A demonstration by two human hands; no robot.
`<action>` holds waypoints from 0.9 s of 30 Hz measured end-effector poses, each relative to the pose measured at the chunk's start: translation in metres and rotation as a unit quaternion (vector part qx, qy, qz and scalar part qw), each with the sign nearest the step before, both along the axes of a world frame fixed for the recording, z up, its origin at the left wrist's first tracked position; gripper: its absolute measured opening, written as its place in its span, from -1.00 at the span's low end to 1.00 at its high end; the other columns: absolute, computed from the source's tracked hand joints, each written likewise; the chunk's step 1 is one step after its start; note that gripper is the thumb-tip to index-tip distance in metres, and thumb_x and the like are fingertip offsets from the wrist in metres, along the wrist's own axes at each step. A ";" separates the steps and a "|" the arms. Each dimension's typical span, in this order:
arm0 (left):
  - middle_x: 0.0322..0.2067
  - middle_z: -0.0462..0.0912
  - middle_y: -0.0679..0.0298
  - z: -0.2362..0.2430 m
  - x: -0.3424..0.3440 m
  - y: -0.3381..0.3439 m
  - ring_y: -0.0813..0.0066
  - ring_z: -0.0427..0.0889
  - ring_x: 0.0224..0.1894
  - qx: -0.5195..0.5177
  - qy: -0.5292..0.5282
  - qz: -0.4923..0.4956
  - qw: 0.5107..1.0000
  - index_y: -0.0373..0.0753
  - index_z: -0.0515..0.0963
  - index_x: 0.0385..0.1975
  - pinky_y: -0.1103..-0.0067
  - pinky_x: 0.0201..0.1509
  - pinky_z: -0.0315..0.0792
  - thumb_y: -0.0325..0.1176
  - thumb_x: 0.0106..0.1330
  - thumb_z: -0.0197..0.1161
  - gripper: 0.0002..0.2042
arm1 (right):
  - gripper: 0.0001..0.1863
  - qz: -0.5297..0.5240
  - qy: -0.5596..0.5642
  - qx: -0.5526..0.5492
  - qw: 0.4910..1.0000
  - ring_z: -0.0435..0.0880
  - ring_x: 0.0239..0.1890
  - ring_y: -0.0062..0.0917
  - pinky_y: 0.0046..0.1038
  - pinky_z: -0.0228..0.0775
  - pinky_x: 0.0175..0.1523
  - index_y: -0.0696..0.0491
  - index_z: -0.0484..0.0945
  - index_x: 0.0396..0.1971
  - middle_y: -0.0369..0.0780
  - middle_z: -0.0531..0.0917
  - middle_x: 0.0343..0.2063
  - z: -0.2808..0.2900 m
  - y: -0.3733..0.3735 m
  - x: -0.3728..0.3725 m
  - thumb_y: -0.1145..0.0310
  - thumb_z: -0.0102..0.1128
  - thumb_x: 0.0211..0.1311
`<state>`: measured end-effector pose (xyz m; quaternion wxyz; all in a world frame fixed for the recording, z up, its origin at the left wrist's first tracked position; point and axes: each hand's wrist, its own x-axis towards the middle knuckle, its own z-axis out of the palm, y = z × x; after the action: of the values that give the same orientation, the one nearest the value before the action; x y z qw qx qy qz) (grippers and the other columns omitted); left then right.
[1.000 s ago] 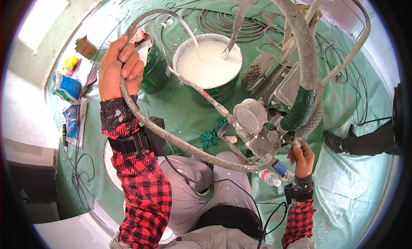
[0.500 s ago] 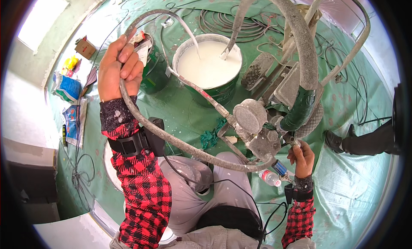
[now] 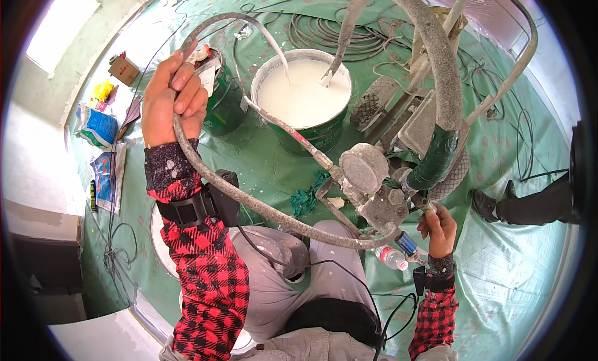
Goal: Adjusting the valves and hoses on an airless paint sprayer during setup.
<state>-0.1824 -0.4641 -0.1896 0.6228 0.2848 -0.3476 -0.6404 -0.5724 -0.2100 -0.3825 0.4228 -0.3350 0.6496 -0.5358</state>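
My left hand (image 3: 176,102), raised at the left, has its fingers wrapped round a grey paint-spattered hose (image 3: 249,202). This hose runs from the pump's underside past my left wrist, then arches over to a bucket (image 3: 311,137) of white paint (image 3: 302,96). Its far part is white and reaches down to the paint; whether that is hose or a stream I cannot tell. At lower right my right hand (image 3: 439,230) pinches a small metal fitting (image 3: 422,202) on the paint sprayer pump (image 3: 380,205). A round gauge (image 3: 363,168) sits on the pump. A thick suction hose (image 3: 430,43) dips into the paint.
A green bucket (image 3: 224,105) with rubbish stands left of the paint. Coiled hose (image 3: 311,34) lies behind. A plastic bottle (image 3: 392,258) is near my right hand. Bags (image 3: 99,127) and a box (image 3: 123,69) lie left. Another person's leg (image 3: 536,205) is at right. Green sheeting covers the floor.
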 end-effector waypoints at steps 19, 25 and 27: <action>-0.65 0.20 0.46 -0.002 0.003 -0.001 0.73 0.06 -0.79 -0.009 -0.005 -0.020 1.000 -0.44 0.35 -0.03 0.71 -0.73 -0.03 -0.38 0.41 -0.06 -0.73 | -0.54 -0.010 0.011 0.017 1.000 0.50 -0.67 -0.68 -0.68 0.19 -0.65 0.23 0.51 -0.29 -0.27 0.56 -0.63 -0.003 -0.001 0.001 0.05 0.01 0.34; -0.66 0.20 0.46 -0.002 0.003 -0.002 0.73 0.06 -0.79 -0.009 -0.003 -0.021 1.000 -0.43 0.35 -0.02 0.71 -0.73 -0.03 -0.38 0.41 -0.06 -0.73 | -0.59 -0.015 0.008 -0.030 0.999 0.51 -0.62 -0.69 -0.72 0.19 -0.63 0.22 0.39 -0.08 -0.26 0.57 -0.52 -0.004 -0.001 0.002 0.21 0.14 0.25; -0.66 0.20 0.46 -0.002 0.003 -0.002 0.73 0.06 -0.79 -0.009 -0.005 -0.017 1.000 -0.43 0.36 -0.04 0.71 -0.73 -0.03 -0.38 0.41 -0.06 -0.74 | -0.59 -0.006 0.002 -0.027 1.000 0.51 -0.60 -0.70 -0.72 0.19 -0.63 0.22 0.37 -0.05 -0.26 0.57 -0.48 -0.004 0.000 0.002 0.26 0.17 0.22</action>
<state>-0.1796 -0.4656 -0.1915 0.6122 0.2766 -0.3613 -0.6466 -0.5705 -0.2099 -0.3863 0.4089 -0.3431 0.6379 -0.5551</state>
